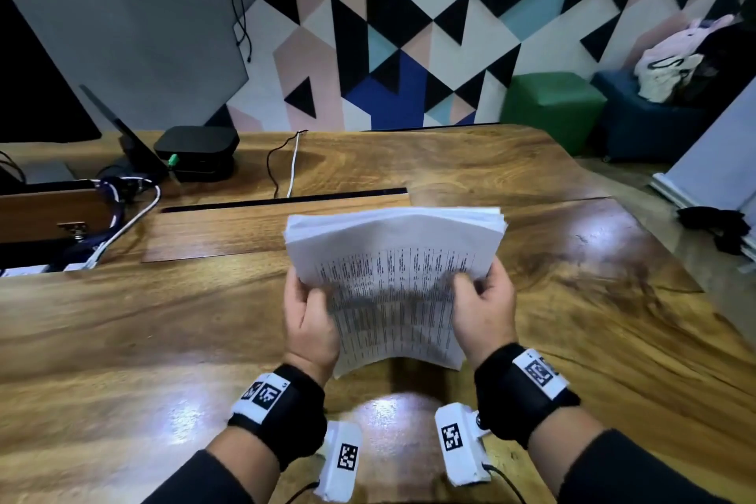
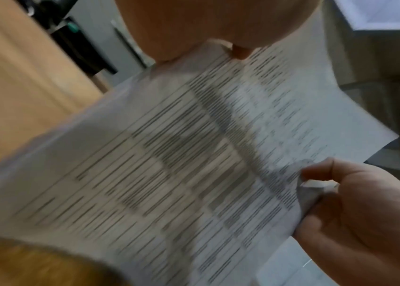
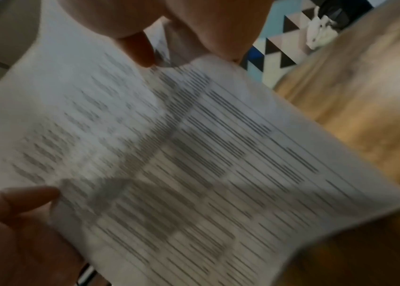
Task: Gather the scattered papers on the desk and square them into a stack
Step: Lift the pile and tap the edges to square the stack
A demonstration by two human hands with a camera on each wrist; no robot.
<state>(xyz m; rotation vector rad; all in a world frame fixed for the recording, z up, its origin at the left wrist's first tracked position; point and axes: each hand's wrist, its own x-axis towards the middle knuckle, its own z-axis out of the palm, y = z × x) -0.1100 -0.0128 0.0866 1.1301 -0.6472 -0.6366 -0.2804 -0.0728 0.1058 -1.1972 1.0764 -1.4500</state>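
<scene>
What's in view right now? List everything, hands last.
paper stack: one, white with printed columns, held above the desk, bowed
desk: one, brown wood
black box: one, far left of the desk
cables: one white, one black, far edge of the desk
stools: one green, one blue, far right
left hand: grips the stack's left edge
right hand: grips the stack's right edge

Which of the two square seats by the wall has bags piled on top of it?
The dark blue seat, the one farther right. A white bag and other bags sit on it, while the green seat beside it has nothing on top.
</scene>
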